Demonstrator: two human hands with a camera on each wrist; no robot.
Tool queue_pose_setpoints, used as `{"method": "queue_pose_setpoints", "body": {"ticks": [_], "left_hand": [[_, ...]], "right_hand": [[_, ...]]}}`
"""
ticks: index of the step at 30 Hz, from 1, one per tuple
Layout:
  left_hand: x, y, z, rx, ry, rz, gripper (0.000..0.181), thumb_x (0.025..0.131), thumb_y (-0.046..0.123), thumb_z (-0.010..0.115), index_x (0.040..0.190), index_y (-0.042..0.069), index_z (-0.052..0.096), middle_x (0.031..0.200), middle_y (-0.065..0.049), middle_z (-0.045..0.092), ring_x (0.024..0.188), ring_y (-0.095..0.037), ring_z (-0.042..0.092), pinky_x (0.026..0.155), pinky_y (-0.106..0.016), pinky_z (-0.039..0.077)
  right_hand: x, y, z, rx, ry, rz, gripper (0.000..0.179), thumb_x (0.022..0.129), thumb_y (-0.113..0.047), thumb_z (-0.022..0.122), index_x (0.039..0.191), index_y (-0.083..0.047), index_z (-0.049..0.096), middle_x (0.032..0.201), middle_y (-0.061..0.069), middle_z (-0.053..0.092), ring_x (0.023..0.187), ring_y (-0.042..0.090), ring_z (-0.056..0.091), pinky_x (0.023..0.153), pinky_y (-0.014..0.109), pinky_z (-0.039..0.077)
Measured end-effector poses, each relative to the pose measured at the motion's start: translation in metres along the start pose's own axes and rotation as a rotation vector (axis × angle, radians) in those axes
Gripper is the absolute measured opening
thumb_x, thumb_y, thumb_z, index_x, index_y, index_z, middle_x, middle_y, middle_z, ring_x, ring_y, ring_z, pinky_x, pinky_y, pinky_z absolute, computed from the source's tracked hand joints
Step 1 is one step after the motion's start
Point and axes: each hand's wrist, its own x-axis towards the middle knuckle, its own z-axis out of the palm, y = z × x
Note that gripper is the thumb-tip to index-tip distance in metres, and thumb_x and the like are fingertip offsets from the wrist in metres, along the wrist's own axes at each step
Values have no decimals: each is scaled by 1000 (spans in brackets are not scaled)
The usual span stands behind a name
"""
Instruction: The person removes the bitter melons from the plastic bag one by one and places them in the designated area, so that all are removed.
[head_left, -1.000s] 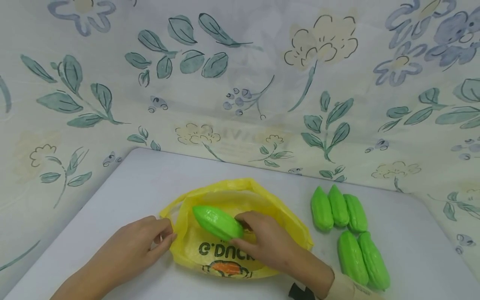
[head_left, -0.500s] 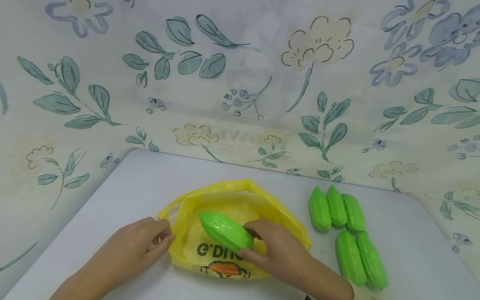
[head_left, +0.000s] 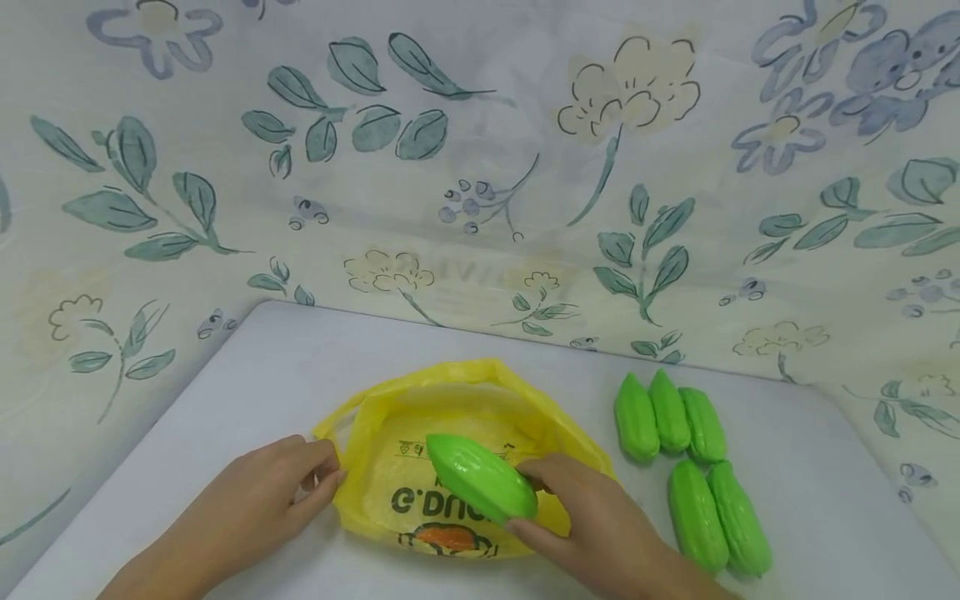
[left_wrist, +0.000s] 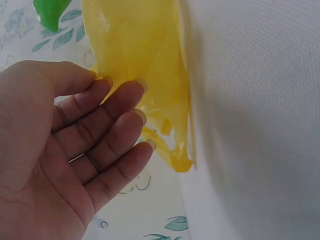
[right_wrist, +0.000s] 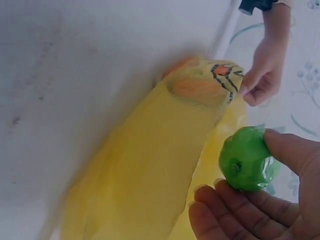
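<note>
A yellow plastic bag (head_left: 408, 475) with printed black lettering lies with its mouth spread wide on the white table. My left hand (head_left: 262, 492) pinches the left edge of the bag between thumb and index finger; the left wrist view shows the other fingers loosely bent beside the yellow plastic (left_wrist: 145, 60). Over the bag's mouth, my right hand (head_left: 600, 517) holds a glossy green ribbed gourd (head_left: 480, 477) by one end, its pointed tip toward the upper left. From the right wrist, the gourd's stem end (right_wrist: 247, 160) shows between thumb and fingers, above the bag's rim.
Several similar green gourds lie to the right of the bag: an upper row (head_left: 670, 417) and a lower pair (head_left: 716, 517). The white table (head_left: 300, 367) ends at a flower-patterned cloth backdrop (head_left: 487, 208) behind and at the sides.
My right hand has carried the gourd to the right and slightly toward me across the bag's mouth. My left hand keeps its pinch on the bag's edge.
</note>
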Motion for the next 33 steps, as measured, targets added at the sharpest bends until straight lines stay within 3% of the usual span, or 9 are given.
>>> {"method": "queue_pose_setpoints", "body": {"ticks": [7,11,19,26,30,33], "left_hand": [[2,1,1,6,-50,-42,16,95,23,75,89,29,61,80,16,54,73,-6,48,67,-29,50],[3,1,2,6,-69,-53,15,95,24,75,89,29,61,80,15,54,72,-6,48,66,-28,49],[3,1,3,7,-73,-58,16,95,25,75,89,28,61,80,16,55,73,-6,48,67,-28,51],[4,1,3,18,-83,-65,15,95,26,75,90,28,62,81,15,56,73,-7,49,67,-29,51],[5,1,3,16,-95,-72,14,95,26,75,90,27,62,81,14,56,73,-8,49,66,-29,50],[6,1,4,17,-105,-81,13,96,27,75,91,27,63,81,13,57,73,-8,49,66,-29,50]], "right_hand": [[-24,12,-5,-54,14,43,62,95,-63,66,137,-17,61,124,-14,65,108,7,64,92,38,57],[-37,18,-6,-85,56,65,60,93,-59,71,136,-18,62,121,-16,65,107,6,64,91,38,58],[-58,28,-10,-82,41,244,62,88,-72,67,130,-27,64,118,-21,64,103,4,65,87,35,59],[-78,30,-14,-88,162,371,55,82,-61,82,127,-33,64,115,-24,64,101,0,63,87,34,58],[-85,33,-19,-95,173,490,58,80,-57,85,127,-31,64,111,-22,65,99,-1,62,87,33,57],[-90,38,-24,-90,177,530,62,80,-54,86,130,-25,64,106,-18,66,95,1,63,84,31,58]]}}
